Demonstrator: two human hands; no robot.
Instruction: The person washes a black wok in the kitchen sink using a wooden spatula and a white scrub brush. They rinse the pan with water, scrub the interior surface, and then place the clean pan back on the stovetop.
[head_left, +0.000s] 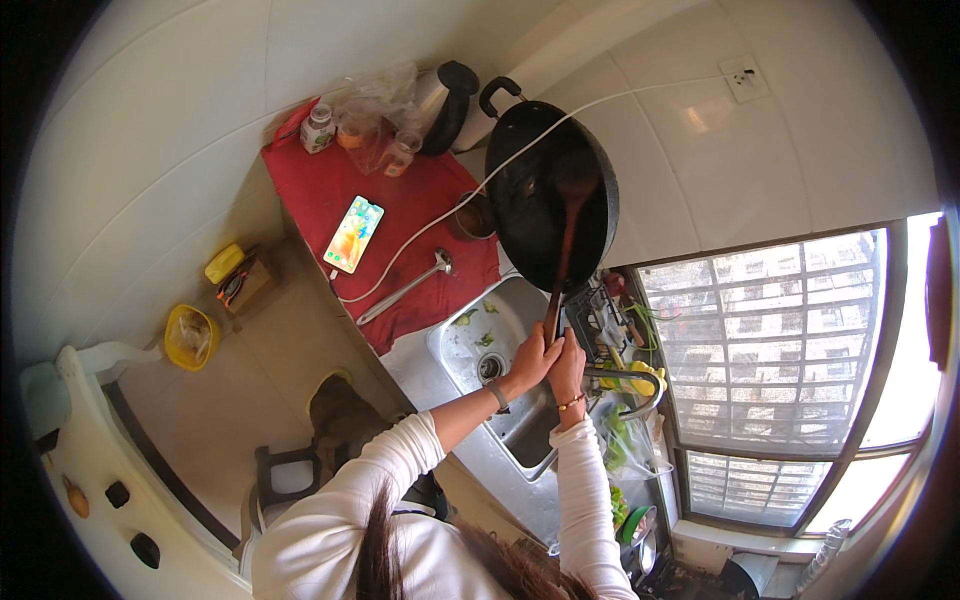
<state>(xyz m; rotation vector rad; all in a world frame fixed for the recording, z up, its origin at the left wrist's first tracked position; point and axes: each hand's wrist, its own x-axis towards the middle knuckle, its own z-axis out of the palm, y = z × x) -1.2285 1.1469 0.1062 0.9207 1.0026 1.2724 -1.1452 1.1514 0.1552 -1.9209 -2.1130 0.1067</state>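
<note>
A black wok (525, 195) is tilted, its inside facing me, beyond the far end of the steel sink (439, 349). My right hand (568, 369) grips the wok's long handle, which is mostly hidden by the fingers. Close against it, my left hand (531, 361) holds the handle of a wooden spatula (568, 244). The spatula's head rests within the wok, dark and hard to make out. Green leaf scraps (485, 339) lie in the basin near the drain (490, 366). The wok's small loop handle (501, 94) points away from me.
A red cloth (405, 217) bears a lit phone (354, 234), a metal ladle (405, 286), a metal bowl (474, 216) and jars. A white cable (637, 91) crosses before the wok. The faucet (649, 397) and dish rack (592, 319) stand right of the sink.
</note>
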